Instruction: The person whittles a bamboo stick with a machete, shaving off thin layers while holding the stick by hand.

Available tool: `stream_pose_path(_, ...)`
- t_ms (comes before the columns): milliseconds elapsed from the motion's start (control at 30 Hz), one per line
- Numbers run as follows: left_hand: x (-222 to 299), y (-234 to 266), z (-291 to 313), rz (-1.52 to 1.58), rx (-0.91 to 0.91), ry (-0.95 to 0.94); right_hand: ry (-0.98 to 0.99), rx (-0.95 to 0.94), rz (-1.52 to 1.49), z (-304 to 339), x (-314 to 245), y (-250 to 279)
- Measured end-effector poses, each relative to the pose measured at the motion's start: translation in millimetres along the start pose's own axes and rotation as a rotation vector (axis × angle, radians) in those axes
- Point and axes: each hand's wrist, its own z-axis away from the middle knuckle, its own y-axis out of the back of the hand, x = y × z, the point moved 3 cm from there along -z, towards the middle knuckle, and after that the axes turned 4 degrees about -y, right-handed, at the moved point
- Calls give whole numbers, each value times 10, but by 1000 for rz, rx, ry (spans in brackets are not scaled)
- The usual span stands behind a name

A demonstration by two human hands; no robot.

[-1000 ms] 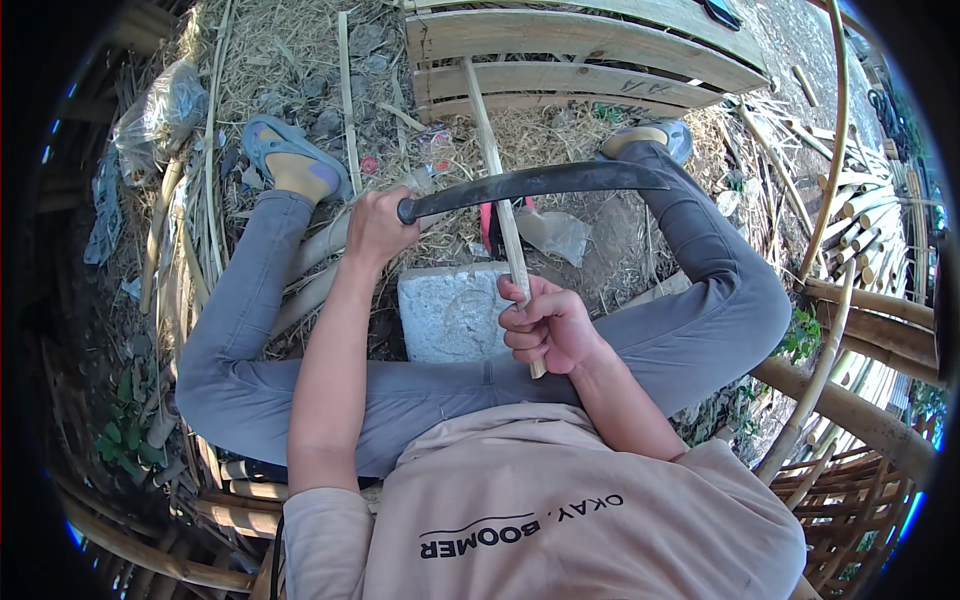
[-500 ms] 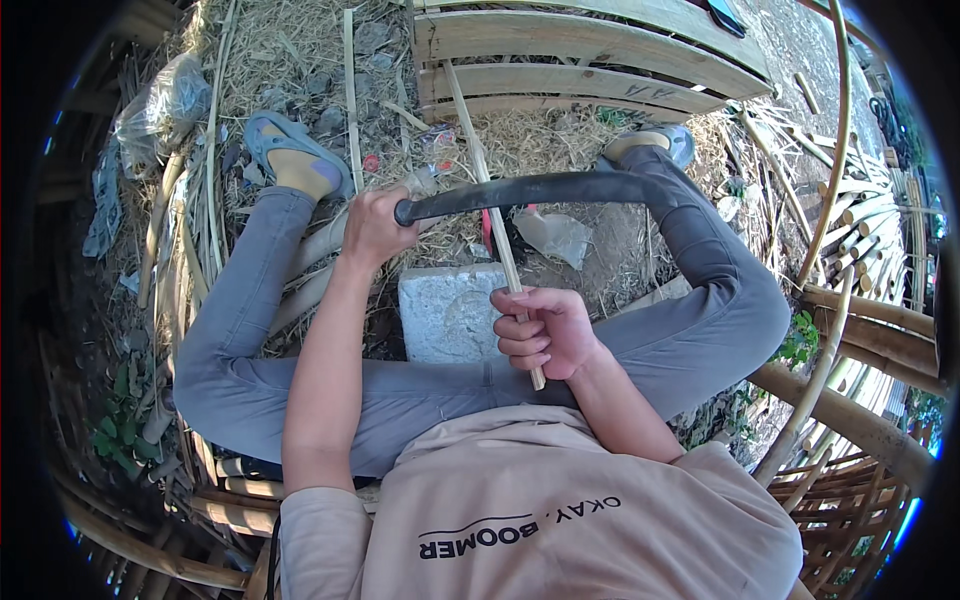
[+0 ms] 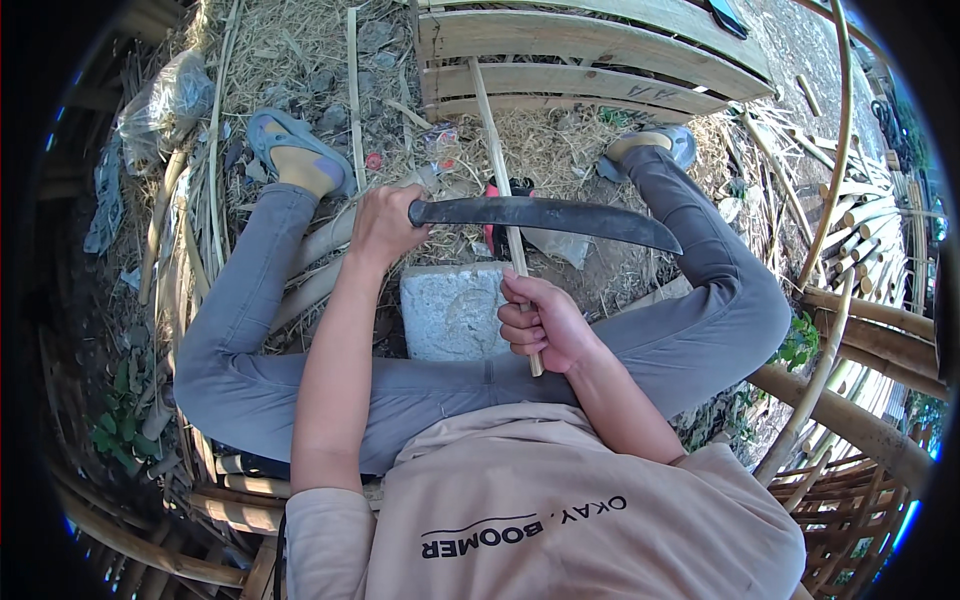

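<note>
My left hand [image 3: 388,226] is closed round the handle of a machete. Its dark, curved blade [image 3: 590,216] points to the right, flat side showing, and crosses above a long pale bamboo strip [image 3: 491,140]. Lower down, my right hand [image 3: 546,322] grips that strip close to its near end, thumb along it. The strip's far end reaches the wooden slatted crate. Between my legs, next to my right hand, sits a whitish stone block [image 3: 450,315]. Whether the blade touches the strip, I cannot tell.
The slatted wooden crate [image 3: 560,40] stands ahead. Beyond the blade lie a red and black object [image 3: 492,238] and a clear plastic scrap [image 3: 560,246]. Bamboo poles [image 3: 860,430] and cut bamboo pieces [image 3: 865,235] are at right; a plastic bag [image 3: 175,95] is at far left.
The machete has rolled from a narrow, blurred view to show its flat side, and its tip has come nearer. Both hands and the strip have shifted slightly right.
</note>
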Motion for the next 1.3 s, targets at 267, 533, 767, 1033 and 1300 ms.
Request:
stream_pose_path(267, -11, 101, -61, -120, 16, -11, 34, -17, 13, -10, -7, 16)
stream_pose_path(533, -372, 208, 30, -174, 195, 113, -43, -20, 27, -13, 99, -19)
stream_pose_path(767, -116, 104, 90, -57, 23, 15, -26, -45, 2, -8, 19, -16)
stream_pose_path(1033, -84, 163, -17, -160, 2, 69, 3, -13, 25, 18, 39, 14)
stream_pose_path(1300, -85, 134, 0, -217, 14, 122, 17, 12, 35, 18, 34, 22)
